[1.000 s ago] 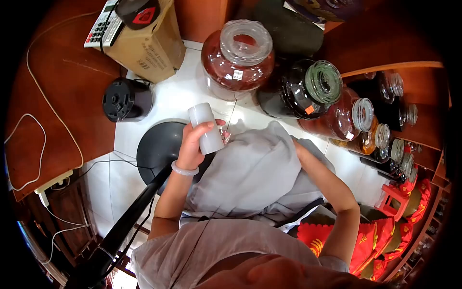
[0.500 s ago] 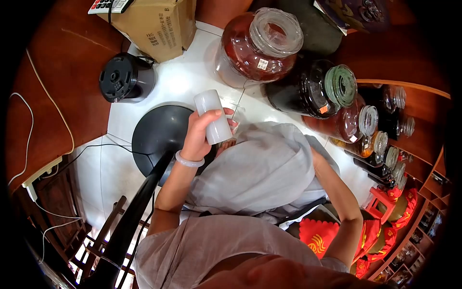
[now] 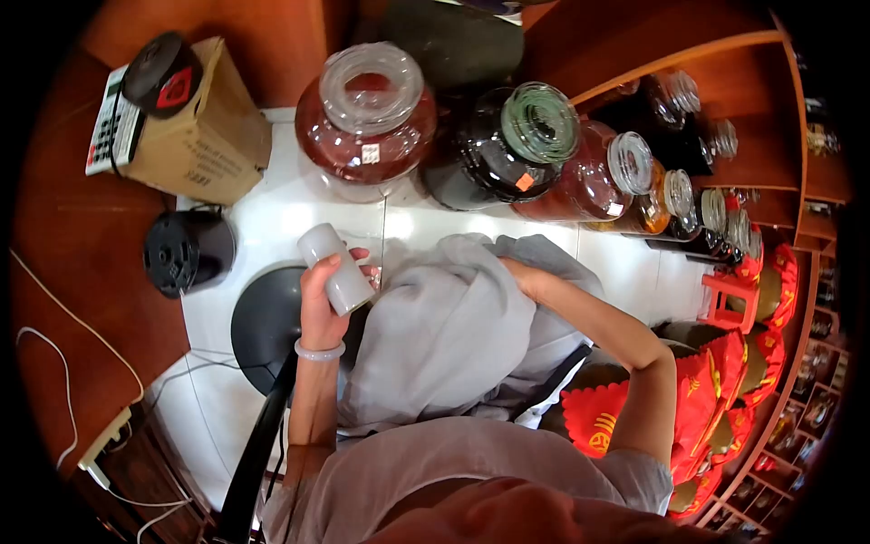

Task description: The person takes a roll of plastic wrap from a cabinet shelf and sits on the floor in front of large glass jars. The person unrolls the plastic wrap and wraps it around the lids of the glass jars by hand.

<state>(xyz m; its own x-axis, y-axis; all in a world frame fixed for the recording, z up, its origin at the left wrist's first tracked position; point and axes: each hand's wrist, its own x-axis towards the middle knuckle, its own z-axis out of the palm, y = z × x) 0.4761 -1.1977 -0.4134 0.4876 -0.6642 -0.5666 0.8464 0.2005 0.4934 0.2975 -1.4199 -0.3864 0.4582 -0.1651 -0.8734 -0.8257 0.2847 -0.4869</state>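
Observation:
My left hand (image 3: pixel 319 299) is wrapped round a smooth white cylinder (image 3: pixel 335 269), thumb across its near side and fingertips showing past its far side. The cylinder is tilted; its exact kind I cannot make out. A pale bangle (image 3: pixel 320 352) circles the left wrist. My right hand (image 3: pixel 523 277) is at the upper edge of the loose grey cloth (image 3: pixel 444 335) over my lap, its fingers mostly hidden by the folds. Beneath the left hand stands a black round base (image 3: pixel 263 322) with a dark pole (image 3: pixel 263 444) rising past the left forearm.
Large glass jars with dark liquid stand ahead, including a wide red-brown jar (image 3: pixel 362 136) and a green-lidded jar (image 3: pixel 494 154). A cardboard box (image 3: pixel 208 145) and a black cylindrical device (image 3: pixel 190 249) are at the left. Red cloths (image 3: pixel 598 412) and a red stool (image 3: pixel 729 299) lie right.
The view has turned, bringing the jars left and showing more shelving. My right hand has come forward into clearer sight at the grey cloth. The left hand still holds the cylinder.

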